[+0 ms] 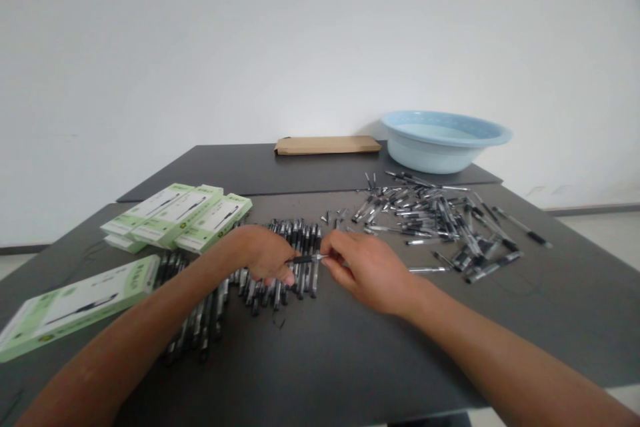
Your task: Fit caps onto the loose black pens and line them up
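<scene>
Between my two hands lies a pen (304, 259) with a black grip, held roughly level above the table. My left hand (263, 255) is closed around its left end. At the tip on the right, the fingers of my right hand (361, 265) pinch; whether a small part is inside them is hidden. Beneath and beside my left hand, several pens (306, 283) lie side by side in a row. More pens (200, 323) lie in a bundle under my left forearm, partly covered by it.
Green-and-white pen boxes (187, 210) are stacked at left, with another box (85, 303) nearer. Loose pen parts (425, 213) are heaped on the right of the dark table (310, 367). Behind stand a light blue basin (440, 147) and a flat brown cardboard piece (327, 145) by the wall.
</scene>
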Demonstrator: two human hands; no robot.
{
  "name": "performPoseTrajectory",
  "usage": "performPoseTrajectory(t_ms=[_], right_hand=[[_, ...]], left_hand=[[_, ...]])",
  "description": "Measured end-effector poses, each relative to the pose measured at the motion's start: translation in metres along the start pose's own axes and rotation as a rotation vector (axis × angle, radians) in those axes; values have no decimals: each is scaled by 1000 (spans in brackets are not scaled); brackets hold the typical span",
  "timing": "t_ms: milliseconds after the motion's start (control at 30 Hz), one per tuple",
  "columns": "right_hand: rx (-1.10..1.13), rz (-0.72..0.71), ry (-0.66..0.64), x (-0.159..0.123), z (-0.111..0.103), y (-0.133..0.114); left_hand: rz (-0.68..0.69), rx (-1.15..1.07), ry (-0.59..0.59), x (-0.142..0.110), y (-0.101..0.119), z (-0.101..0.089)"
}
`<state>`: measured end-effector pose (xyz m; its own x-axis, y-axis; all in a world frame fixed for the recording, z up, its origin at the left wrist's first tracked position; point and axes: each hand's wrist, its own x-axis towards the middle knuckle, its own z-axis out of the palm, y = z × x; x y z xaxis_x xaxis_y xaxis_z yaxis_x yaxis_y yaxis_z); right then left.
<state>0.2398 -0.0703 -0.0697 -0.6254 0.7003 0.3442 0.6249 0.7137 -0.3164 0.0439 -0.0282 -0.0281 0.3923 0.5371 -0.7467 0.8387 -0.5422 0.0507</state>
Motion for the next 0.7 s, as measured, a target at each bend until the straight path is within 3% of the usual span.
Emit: performPoseTrajectory(t_ms=[700], right_hand=[[-91,-21,43,0,5,-1]], left_hand=[[7,56,51,-4,4,-1]])
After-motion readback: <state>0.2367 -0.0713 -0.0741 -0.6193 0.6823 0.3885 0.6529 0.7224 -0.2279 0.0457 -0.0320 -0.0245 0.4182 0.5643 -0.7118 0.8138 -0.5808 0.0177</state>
